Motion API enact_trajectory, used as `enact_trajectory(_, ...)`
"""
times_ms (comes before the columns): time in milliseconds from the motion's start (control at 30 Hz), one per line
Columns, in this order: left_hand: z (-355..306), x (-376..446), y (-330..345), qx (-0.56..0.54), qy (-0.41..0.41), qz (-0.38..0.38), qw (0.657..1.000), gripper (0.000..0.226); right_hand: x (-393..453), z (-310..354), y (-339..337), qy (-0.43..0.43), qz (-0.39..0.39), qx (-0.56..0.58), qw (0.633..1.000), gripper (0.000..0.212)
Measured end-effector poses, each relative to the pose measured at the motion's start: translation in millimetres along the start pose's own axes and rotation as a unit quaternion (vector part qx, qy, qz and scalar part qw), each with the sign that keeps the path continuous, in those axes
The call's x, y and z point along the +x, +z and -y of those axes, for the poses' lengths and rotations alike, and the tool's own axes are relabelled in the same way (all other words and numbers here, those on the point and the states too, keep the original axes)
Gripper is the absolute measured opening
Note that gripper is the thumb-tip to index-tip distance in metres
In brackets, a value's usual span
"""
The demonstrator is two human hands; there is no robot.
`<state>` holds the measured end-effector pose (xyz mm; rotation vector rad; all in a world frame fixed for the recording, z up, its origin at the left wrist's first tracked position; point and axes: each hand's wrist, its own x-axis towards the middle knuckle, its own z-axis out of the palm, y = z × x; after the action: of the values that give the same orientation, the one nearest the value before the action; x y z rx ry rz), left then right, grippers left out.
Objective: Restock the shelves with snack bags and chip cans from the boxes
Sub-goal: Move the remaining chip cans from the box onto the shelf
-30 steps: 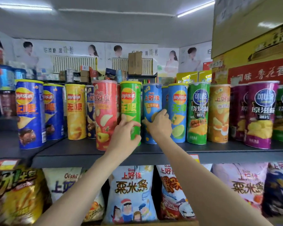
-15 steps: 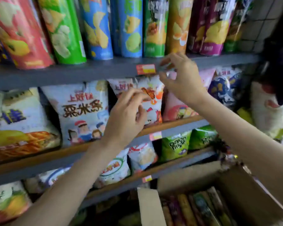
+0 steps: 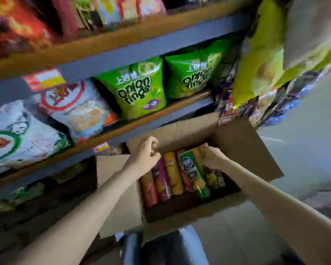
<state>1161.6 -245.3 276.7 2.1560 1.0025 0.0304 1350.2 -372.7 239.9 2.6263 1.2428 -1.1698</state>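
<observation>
An open cardboard box (image 3: 237, 142) sits on the floor below the shelves (image 3: 122, 52), with chip cans (image 3: 172, 175) lying side by side in it. The left hand (image 3: 144, 155) hovers over the box's far left corner, fingers loosely curled, its grip empty. The right hand (image 3: 212, 157) reaches into the box, its fingers curled onto the top of a green can (image 3: 194, 175), though blur hides whether the grip has closed. Green onion ring bags (image 3: 139, 88) stand on the shelf just above.
</observation>
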Motion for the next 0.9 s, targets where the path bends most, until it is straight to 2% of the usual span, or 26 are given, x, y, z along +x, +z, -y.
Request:
enact_trajectory(67, 11, 25, 42, 0.004, -0.051, 0.046, 0.998, 0.032, 33, -23, 19, 0.004, 0.036, 0.003, 0.999, 0.034)
enact_trajectory(167, 26, 37, 98, 0.014, -0.104, 0.068, 0.992, 0.033, 79, -45, 60, 0.041, 0.048, 0.032, 0.997, 0.066)
enact_trajectory(200, 32, 35, 115, 0.001, -0.117, 0.069, 0.991, 0.034, 90, -49, 76, 0.061, 0.049, 0.038, 0.996, 0.071)
enact_trajectory(333, 69, 17, 161, -0.032, -0.173, 0.099, 0.979, 0.034, 121, -54, 138, 0.14, 0.04, 0.025, 0.989, 0.073)
enact_trajectory(433, 99, 10, 165, -0.09, -0.215, 0.023, 0.972, 0.023, 134, -59, 166, 0.152, 0.024, -0.042, 0.987, 0.083)
enact_trajectory(500, 112, 10, 163, -0.107, -0.214, -0.029, 0.971, 0.02, 136, -61, 171, 0.163, 0.018, -0.024, 0.986, 0.092)
enact_trajectory(567, 119, 11, 162, -0.113, -0.21, -0.045, 0.97, 0.02, 138, -63, 169, 0.17, 0.021, 0.004, 0.985, 0.094)
enact_trajectory(667, 116, 13, 166, -0.152, -0.239, -0.001, 0.959, 0.03, 134, -54, 153, 0.15, 0.068, 0.115, 0.98, 0.092)
enact_trajectory(800, 96, 21, 166, -0.229, -0.248, 0.104, 0.935, 0.071, 117, -12, 136, 0.064, 0.092, 0.26, 0.959, 0.085)
enact_trajectory(900, 82, 27, 157, -0.319, -0.272, 0.083, 0.904, 0.063, 110, 17, 124, 0.004, 0.121, 0.344, 0.931, 0.075)
